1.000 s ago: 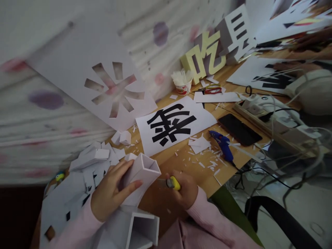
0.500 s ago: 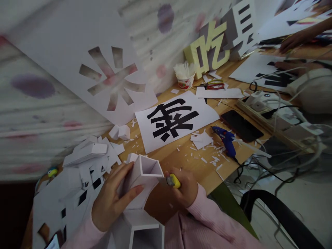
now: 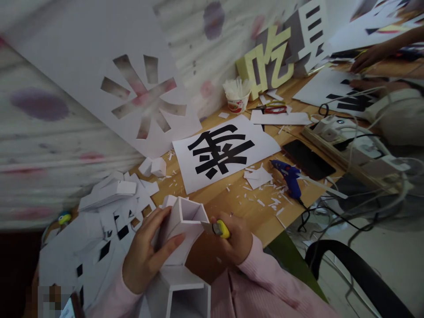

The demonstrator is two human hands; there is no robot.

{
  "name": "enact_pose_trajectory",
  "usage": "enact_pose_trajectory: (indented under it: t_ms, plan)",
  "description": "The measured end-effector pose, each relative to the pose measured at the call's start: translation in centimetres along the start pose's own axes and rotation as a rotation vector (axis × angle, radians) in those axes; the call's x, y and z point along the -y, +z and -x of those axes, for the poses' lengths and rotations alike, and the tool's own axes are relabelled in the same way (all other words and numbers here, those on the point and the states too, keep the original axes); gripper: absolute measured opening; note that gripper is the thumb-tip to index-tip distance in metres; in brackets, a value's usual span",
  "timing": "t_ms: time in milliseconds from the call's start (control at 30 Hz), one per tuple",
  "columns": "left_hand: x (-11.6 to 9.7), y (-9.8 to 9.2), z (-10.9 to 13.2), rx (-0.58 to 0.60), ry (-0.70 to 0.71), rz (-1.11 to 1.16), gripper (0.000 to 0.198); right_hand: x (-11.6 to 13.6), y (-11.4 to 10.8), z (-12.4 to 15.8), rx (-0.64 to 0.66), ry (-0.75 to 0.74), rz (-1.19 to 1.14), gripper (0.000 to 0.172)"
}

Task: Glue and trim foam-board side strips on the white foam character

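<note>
My left hand (image 3: 149, 251) grips the side of a white foam-board box shape (image 3: 185, 238), whose open hollow end faces up; its fingers and thumb press on opposite sides. In my right hand (image 3: 236, 238) is a yellow utility knife (image 3: 222, 229), its blade at the right corner of the shape's upper edge. The lower part of the shape has another hollow opening near the bottom of the view. Beyond it lies a white sheet (image 3: 180, 165) with a black printed character.
A blue glue gun (image 3: 289, 176), black phone (image 3: 308, 160), scissors (image 3: 274, 107) and paper cup (image 3: 237, 97) lie on the table (image 3: 212, 203). Power strips (image 3: 357, 150) and cables are at right. Yellow letters (image 3: 265, 66) stand behind. Another person's hands (image 3: 374, 57) are upper right.
The knife blade has shifted slightly and shows more clearly against the shape's right corner. My left hand keeps its hold. The other person's upper hand has moved a little left.
</note>
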State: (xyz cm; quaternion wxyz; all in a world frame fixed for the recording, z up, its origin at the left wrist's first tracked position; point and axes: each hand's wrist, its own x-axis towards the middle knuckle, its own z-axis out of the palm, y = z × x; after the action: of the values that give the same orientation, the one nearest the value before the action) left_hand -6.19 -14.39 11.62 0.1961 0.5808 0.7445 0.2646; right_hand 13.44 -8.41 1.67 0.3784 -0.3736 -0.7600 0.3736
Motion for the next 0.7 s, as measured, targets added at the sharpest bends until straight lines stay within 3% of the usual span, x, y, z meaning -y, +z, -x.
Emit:
enact_pose_trajectory:
  t_ms: [167,333,700]
  plan:
    - [0.0,0.3,-0.8,-0.010,0.093,-0.028,0.047,0.4,0.1,-0.6,-0.073,-0.020,0.095,0.011]
    - [-0.2,0.9,-2.6,-0.113,0.239,-0.141,0.041,0.6,0.2,-1.8,-0.159,-0.141,0.159,0.006]
    - [-0.9,0.7,-2.9,-0.255,0.373,-0.218,0.031,0.2,1.3,-2.9,-0.239,-0.053,0.315,0.009]
